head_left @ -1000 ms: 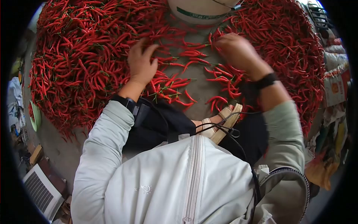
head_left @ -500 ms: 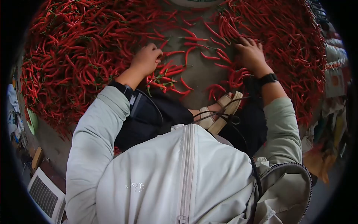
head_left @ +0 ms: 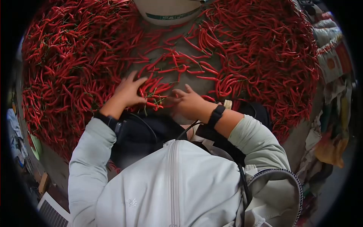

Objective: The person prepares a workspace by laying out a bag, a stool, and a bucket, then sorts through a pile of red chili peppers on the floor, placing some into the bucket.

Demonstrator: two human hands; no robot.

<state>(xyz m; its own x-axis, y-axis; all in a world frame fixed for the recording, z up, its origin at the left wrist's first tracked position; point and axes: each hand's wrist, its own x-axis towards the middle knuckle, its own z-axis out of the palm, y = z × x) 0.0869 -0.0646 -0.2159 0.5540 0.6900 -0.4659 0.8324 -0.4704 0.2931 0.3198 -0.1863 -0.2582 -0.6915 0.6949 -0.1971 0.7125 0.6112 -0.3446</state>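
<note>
- From the head view: two bare hands in shot, and here's the left hand [head_left: 129,90], fingers spread, thumb well apart from them, right at the edge of a small cluster of chillies [head_left: 155,87].
- Over to the right hand [head_left: 189,103], just beside that cluster, above the lap; its fingers look loosely bent but blurred, so I can't tell whether they grip anything.
- Two big heaps, too many chillies to count: the left heap [head_left: 75,68] and the right heap [head_left: 272,56], all slim, glossy, curved red pods, some with green stems.
- Between them, a strip of smooth grey floor [head_left: 196,85] with loose chillies strewn across it.
- One bucket [head_left: 170,11] up top, pale, rounded, with a single dark green band.
- Two dark wristbands, one per arm: the left band [head_left: 109,121] and the right band [head_left: 216,115].
- One pale jacket [head_left: 151,181], smooth fabric, long straight zip down the front.
- And low in the left corner, one slatted panel [head_left: 53,212], white-framed.
</note>
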